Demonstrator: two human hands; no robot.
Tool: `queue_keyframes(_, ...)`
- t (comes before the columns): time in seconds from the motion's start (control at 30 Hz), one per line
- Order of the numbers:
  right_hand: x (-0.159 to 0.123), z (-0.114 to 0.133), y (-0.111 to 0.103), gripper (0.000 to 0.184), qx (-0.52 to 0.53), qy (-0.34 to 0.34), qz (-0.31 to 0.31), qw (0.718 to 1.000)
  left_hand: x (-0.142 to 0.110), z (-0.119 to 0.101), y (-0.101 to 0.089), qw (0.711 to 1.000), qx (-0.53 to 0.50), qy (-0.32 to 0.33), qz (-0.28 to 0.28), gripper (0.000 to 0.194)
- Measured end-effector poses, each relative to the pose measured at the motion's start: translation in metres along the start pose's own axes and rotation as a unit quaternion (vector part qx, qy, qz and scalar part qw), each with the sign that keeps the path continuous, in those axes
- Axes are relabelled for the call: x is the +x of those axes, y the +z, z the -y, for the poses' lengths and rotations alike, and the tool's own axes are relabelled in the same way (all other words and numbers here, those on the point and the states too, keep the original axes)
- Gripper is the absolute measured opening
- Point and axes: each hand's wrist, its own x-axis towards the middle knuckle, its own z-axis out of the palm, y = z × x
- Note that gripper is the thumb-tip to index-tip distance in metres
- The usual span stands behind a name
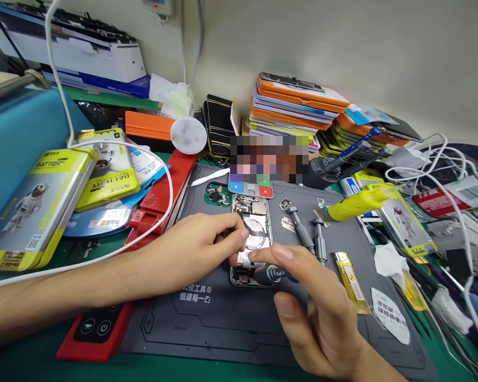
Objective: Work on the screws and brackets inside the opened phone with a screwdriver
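An opened smartphone point(258, 206) lies on the dark grey work mat point(207, 329), its inner parts and a round silvery coil exposed. My left hand point(213, 239) comes in from the left, fingers curled closed at the phone's left edge. Over the phone's lower half, my right hand point(322, 302) reaches in with its index fingertip at a pale inner part. A grey screwdriver point(267, 274) juts out from under that hand across the phone's bottom end; its curled fingers appear to hold it, though the grip is mostly hidden. The right thumb stands apart from the index finger.
Right of the phone lie two grey screwdrivers point(301, 229) and a yellow bottle point(354, 204). Yellow battery boxes point(43, 207) and a white cable point(159, 215) occupy the left. Orange cases point(295, 101) are stacked behind. A small circuit board point(218, 195) sits above the left hand.
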Motion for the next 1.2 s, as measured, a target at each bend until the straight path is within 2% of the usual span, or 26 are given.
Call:
queue_keyframes(0.23, -0.006, 0.005, 0.000, 0.079, 0.008, 0.046, -0.001, 0.999, -0.002, 0.001, 0.000, 1.000, -0.015, 0.010, -0.009, 0.034)
queue_keyframes(0.4, -0.007, 0.001, 0.006, 0.085, -0.005, 0.045, -0.023, 0.999, 0.001, 0.007, 0.001, 0.999, -0.024, 0.031, -0.001, 0.020)
queue_keyframes(0.5, -0.007, 0.001, 0.008, 0.081, -0.013, 0.083, -0.066, 0.994, 0.002, 0.009, 0.000, 0.998, -0.039, 0.038, 0.014, 0.013)
queue_keyframes(0.6, -0.005, 0.003, 0.009, 0.070, 0.034, 0.137, -0.140, 0.980, 0.001, 0.008, 0.000, 0.998, -0.054, 0.032, 0.007, 0.012)
queue_keyframes(0.7, -0.002, 0.004, 0.009, 0.069, 0.056, 0.135, -0.169, 0.975, 0.001, 0.006, 0.000, 0.999, -0.044, 0.026, -0.010, 0.018)
queue_keyframes(0.93, -0.007, 0.004, 0.015, 0.076, 0.032, 0.081, -0.103, 0.991, 0.001, 0.006, 0.000, 0.999, -0.027, 0.029, -0.012, 0.018)
queue_keyframes(1.2, -0.008, 0.005, 0.015, 0.075, 0.022, 0.082, -0.069, 0.994, 0.000, 0.004, 0.000, 1.000, -0.009, 0.015, -0.008, 0.017)
